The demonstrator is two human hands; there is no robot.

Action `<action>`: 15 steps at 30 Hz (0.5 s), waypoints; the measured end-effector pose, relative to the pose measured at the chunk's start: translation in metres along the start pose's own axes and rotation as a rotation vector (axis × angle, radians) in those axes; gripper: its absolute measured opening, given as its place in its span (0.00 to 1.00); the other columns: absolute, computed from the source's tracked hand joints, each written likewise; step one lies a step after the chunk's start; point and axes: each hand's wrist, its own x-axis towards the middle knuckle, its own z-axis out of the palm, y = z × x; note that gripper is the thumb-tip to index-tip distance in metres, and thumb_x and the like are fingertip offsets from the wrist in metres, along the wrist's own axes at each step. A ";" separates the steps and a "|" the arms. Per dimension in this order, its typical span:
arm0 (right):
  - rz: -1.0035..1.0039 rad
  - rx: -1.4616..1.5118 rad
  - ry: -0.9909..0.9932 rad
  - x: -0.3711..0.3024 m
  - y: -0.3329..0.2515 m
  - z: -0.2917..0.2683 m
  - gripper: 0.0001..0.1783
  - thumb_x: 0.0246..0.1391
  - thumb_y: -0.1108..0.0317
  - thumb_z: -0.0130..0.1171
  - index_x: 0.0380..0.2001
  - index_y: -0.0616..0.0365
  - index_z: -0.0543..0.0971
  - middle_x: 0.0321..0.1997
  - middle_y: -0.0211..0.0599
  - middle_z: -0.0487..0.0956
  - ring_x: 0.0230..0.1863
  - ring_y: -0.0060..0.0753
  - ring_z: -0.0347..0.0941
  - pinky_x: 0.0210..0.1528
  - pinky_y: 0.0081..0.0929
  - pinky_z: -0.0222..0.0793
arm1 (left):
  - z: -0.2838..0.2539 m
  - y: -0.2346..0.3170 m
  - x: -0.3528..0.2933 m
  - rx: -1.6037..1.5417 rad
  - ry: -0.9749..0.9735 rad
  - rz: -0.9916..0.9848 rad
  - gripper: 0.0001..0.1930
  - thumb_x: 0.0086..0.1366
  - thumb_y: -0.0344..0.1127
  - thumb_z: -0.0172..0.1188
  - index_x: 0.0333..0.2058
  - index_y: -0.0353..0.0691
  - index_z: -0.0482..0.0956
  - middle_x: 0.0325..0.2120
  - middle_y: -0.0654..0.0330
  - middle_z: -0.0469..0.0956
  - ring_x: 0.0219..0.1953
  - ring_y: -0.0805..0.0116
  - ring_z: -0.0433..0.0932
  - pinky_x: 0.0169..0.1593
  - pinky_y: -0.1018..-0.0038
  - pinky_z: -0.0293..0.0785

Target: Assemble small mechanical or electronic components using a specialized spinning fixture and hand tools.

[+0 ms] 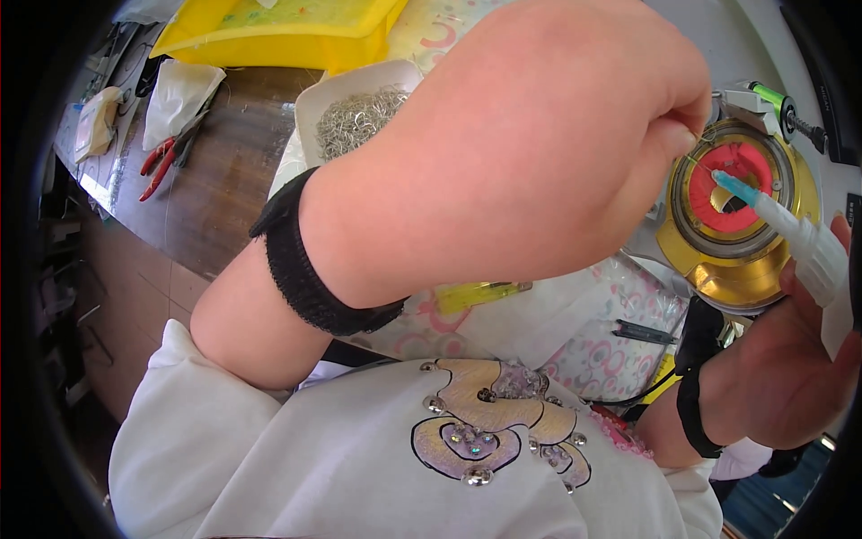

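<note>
My left arm reaches across to the upper right. There my left hand (611, 117) is closed in a pinch, with a thin line or wire (699, 163) showing at its fingertips; what else it grips is hidden. Below the fingertips is a round gold-coloured device (725, 278) with a red ring (703, 190) around its centre. In my right hand (777, 386), at the right edge, is a translucent squeeze bottle (813, 256). Its teal dispensing tip (736, 187) is tilted over the red ring, close to the line.
A white dish (307, 112) heaped with small metal hooks (359, 121) stands behind my left forearm. Beyond it is a yellow tray (278, 45). Red-handled pliers (160, 166) lie on the brown table at left. A yellow tool (476, 296) and dark pens (643, 332) lie nearer me.
</note>
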 end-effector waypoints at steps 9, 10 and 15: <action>-0.197 -0.054 -0.243 0.002 0.008 -0.022 0.24 0.49 0.62 0.60 0.42 0.67 0.63 0.39 0.59 0.74 0.34 0.45 0.76 0.35 0.30 0.78 | -0.003 0.000 0.000 0.054 -0.010 -0.017 0.04 0.51 0.21 0.52 0.26 0.34 0.71 0.33 0.54 0.75 0.44 0.52 0.72 0.49 0.63 0.65; -0.222 -0.058 -0.268 0.002 0.006 -0.023 0.24 0.49 0.63 0.60 0.42 0.67 0.63 0.39 0.59 0.74 0.34 0.45 0.76 0.35 0.30 0.78 | -0.002 0.001 0.001 0.064 -0.011 -0.018 0.04 0.51 0.21 0.52 0.26 0.34 0.70 0.33 0.54 0.75 0.44 0.52 0.72 0.49 0.63 0.65; -0.333 -0.104 -0.404 0.018 -0.002 -0.002 0.21 0.50 0.64 0.59 0.40 0.67 0.64 0.39 0.61 0.74 0.34 0.46 0.77 0.34 0.29 0.79 | -0.002 -0.002 0.001 0.089 -0.012 -0.014 0.04 0.51 0.20 0.51 0.27 0.34 0.70 0.34 0.53 0.76 0.45 0.52 0.71 0.50 0.63 0.65</action>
